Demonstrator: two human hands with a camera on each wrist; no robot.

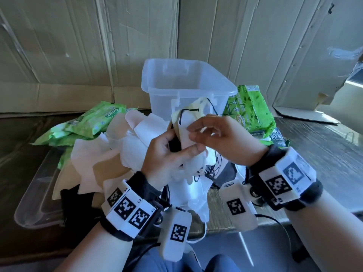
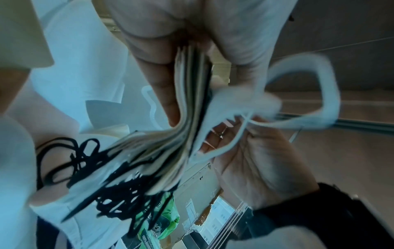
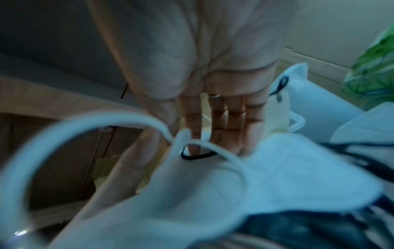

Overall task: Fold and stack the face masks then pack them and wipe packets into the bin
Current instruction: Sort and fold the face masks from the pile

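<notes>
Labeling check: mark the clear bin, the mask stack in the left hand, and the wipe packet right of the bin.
clear bin [image 1: 225, 89], head view, right rim.
mask stack [image 2: 187, 101], left wrist view, pinched layered edges.
wipe packet [image 1: 253, 112], head view, green front face.

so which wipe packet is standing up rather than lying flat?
The green wipe packet right of the clear bin, propped up against it. The green packets on the left lie flat in a pile.
</notes>
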